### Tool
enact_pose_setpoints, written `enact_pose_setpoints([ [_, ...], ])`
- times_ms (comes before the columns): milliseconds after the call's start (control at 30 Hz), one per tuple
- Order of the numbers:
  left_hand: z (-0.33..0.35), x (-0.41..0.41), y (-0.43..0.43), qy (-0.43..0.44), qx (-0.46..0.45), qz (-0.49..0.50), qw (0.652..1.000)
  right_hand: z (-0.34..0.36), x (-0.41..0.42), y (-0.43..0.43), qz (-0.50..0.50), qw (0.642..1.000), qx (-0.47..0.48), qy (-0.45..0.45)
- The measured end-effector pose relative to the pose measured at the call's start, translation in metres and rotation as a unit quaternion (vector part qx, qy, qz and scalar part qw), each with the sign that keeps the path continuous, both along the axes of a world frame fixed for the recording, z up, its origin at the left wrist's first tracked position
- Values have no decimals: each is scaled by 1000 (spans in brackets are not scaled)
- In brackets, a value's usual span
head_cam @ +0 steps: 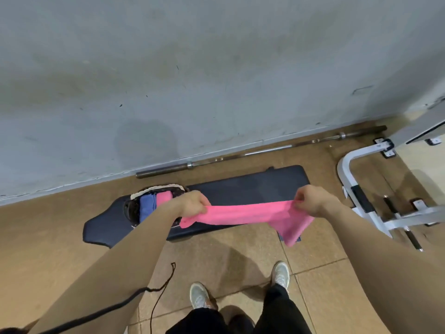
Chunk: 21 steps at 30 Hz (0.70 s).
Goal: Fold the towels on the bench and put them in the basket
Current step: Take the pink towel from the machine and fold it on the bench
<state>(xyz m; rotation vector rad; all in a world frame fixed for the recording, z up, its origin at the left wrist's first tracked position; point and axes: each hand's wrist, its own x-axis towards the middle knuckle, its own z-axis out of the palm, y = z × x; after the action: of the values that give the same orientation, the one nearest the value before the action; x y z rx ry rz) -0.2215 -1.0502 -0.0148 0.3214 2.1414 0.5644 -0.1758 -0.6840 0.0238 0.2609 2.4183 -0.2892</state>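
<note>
A pink towel (245,214) is stretched in the air above the black bench (252,186). My left hand (193,203) grips its left end and my right hand (311,200) pinches its right end, where a loose corner hangs down. On the bench's left part sits a dark basket (134,203) with a pale rim. It holds a folded blue towel (147,207) and a folded pink towel (164,196). My left forearm hides the basket's near side.
A steel barbell (240,155) lies on the floor along the grey wall behind the bench. A white metal frame (361,189) stands at the right. A black cord (159,289) trails over the tiled floor by my shoes (198,295).
</note>
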Motion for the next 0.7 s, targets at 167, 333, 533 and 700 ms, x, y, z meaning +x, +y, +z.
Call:
enact_pose_setpoints([
  [167,-38,1,15,5,8,5,1000,-23,-13,16,-4,1000,-14,2],
  [333,-133,-26,40,98,-6,87,991,-118,-65,27,28,999,5,29],
  [533,-301,-82,66,235,-62,135,961,-292,-140,40,133,978,115,114],
  [700,-400,-117,74,349,-112,137,920,-398,-183,45,119,970,134,163],
])
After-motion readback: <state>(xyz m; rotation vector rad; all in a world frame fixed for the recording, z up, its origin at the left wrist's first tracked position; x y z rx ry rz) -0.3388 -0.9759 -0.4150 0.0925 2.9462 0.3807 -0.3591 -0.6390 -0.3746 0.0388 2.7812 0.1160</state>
